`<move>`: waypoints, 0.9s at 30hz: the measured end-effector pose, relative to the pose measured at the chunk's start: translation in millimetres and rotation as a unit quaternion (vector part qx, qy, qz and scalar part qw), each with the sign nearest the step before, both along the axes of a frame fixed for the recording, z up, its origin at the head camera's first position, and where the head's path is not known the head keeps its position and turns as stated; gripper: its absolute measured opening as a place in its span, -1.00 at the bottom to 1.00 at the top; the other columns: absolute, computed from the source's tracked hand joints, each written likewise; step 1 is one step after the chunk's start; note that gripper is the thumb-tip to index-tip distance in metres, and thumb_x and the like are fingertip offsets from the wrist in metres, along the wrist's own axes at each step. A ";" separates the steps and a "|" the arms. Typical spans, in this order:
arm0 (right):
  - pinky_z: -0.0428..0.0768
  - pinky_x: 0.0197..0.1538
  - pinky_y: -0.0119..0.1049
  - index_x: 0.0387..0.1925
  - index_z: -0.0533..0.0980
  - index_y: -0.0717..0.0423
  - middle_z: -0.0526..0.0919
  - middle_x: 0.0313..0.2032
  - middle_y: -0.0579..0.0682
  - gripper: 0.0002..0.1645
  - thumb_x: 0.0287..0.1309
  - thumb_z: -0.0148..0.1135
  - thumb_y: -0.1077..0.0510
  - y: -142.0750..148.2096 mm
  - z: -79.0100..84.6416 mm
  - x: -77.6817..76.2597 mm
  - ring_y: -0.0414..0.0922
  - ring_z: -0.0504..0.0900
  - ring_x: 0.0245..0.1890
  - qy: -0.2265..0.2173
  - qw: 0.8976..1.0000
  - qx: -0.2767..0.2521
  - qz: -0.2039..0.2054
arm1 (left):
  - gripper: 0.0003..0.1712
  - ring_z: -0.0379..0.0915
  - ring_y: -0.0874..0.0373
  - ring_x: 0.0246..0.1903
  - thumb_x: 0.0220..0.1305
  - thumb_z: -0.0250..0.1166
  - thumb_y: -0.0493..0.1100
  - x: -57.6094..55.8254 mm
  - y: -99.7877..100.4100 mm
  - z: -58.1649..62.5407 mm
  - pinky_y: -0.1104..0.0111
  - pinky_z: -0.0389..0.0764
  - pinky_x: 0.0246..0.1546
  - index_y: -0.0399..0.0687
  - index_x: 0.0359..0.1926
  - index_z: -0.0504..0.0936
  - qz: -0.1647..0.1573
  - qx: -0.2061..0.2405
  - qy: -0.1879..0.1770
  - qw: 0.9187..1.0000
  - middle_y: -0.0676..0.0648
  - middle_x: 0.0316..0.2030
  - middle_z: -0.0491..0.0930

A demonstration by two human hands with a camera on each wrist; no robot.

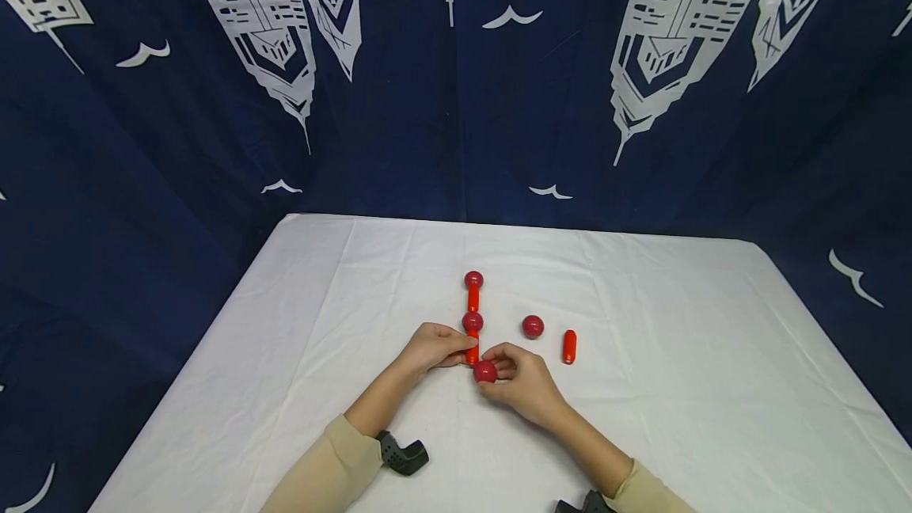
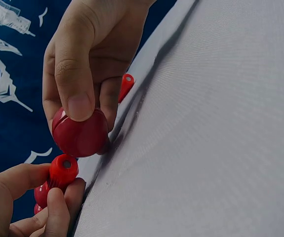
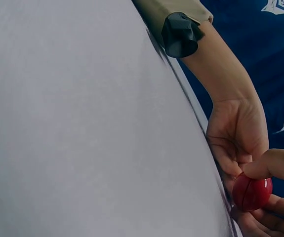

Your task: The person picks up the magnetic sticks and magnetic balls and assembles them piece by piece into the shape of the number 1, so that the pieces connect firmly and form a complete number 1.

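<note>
Red balls and rods form a straight line on the table: a far ball [image 1: 473, 280], a rod [image 1: 473, 299], a middle ball [image 1: 473, 321] and a near rod [image 1: 473, 355]. The person's left hand [image 1: 431, 347] pinches that near rod, whose end shows a grey dot in the left wrist view. Between thumb and fingers, the right hand [image 1: 526, 385] holds another red ball [image 2: 82, 136] with a seam round it. This ball is right by the near rod's free end; whether they touch, I cannot tell.
To the right of the line lie a loose red ball [image 1: 533, 327] and a loose red rod [image 1: 569, 347]. White cloth covers the table [image 1: 712, 355]. Behind it hangs a dark blue curtain [image 1: 456, 141] with white building prints. Dark devices [image 1: 404, 454] sit at the wrists.
</note>
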State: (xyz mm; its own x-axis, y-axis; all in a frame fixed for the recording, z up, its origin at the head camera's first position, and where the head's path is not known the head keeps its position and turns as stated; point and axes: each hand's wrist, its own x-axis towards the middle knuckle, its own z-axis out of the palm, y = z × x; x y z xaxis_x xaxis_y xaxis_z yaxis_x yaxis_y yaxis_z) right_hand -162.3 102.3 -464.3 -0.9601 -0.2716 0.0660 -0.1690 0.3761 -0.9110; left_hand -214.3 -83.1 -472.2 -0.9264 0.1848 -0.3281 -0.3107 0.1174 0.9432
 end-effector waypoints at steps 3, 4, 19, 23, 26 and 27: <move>0.65 -0.19 -0.34 -0.23 0.58 0.24 0.63 -0.34 -0.01 -0.62 -0.14 0.55 0.27 -2.6 -0.9 1.7 -0.13 0.64 -0.35 0.007 1.000 0.000 -0.003 | -0.77 0.50 0.33 -0.64 0.15 0.43 -0.22 -0.2 0.2 0.0 0.54 0.59 -0.50 -0.37 -0.37 0.68 0.000 0.002 0.000 1.000 0.02 -0.62 0.60; 0.64 -0.21 -0.35 -0.25 0.58 0.23 0.63 -0.36 -0.02 -0.62 -0.15 0.56 0.26 -3.8 -1.3 2.1 -0.13 0.63 -0.36 0.012 1.000 0.002 -0.005 | -0.78 0.50 0.33 -0.64 0.15 0.43 -0.22 -0.1 0.3 0.0 0.55 0.58 -0.50 -0.37 -0.38 0.68 0.000 0.003 -0.001 1.000 0.03 -0.63 0.60; 0.61 -0.33 -0.40 -0.40 0.52 0.15 0.58 -0.49 -0.12 -0.60 -0.24 0.63 0.22 -19.2 -9.2 4.5 -0.14 0.57 -0.44 0.067 0.996 0.030 -0.049 | -0.80 0.46 0.36 -0.66 0.16 0.39 -0.26 0.7 1.1 0.5 0.58 0.56 -0.54 -0.39 -0.39 0.66 0.002 0.012 0.001 1.000 0.06 -0.66 0.56; 0.61 -0.33 -0.40 -0.40 0.51 0.18 0.58 -0.48 -0.09 -0.58 -0.24 0.63 0.21 -20.1 -9.0 5.5 -0.15 0.57 -0.45 0.068 0.996 0.026 -0.052 | -0.80 0.45 0.37 -0.66 0.16 0.38 -0.26 1.0 1.6 1.4 0.58 0.56 -0.54 -0.40 -0.37 0.67 0.003 0.008 0.001 1.000 0.06 -0.67 0.55; 0.61 -0.33 -0.40 -0.40 0.51 0.17 0.58 -0.48 -0.09 -0.59 -0.24 0.63 0.22 -20.6 -9.1 5.8 -0.15 0.57 -0.45 0.069 0.996 0.026 -0.055 | -0.81 0.45 0.37 -0.67 0.16 0.38 -0.27 1.5 2.0 2.4 0.58 0.55 -0.55 -0.41 -0.37 0.67 0.004 0.009 0.000 1.000 0.06 -0.68 0.55; 0.61 -0.33 -0.40 -0.40 0.51 0.17 0.57 -0.48 -0.10 -0.59 -0.24 0.63 0.22 -20.7 -9.3 5.8 -0.15 0.57 -0.45 0.068 0.996 0.027 -0.057 | -0.81 0.45 0.37 -0.67 0.16 0.38 -0.27 1.6 2.1 2.6 0.58 0.55 -0.55 -0.41 -0.37 0.67 0.005 0.009 0.000 1.000 0.06 -0.68 0.55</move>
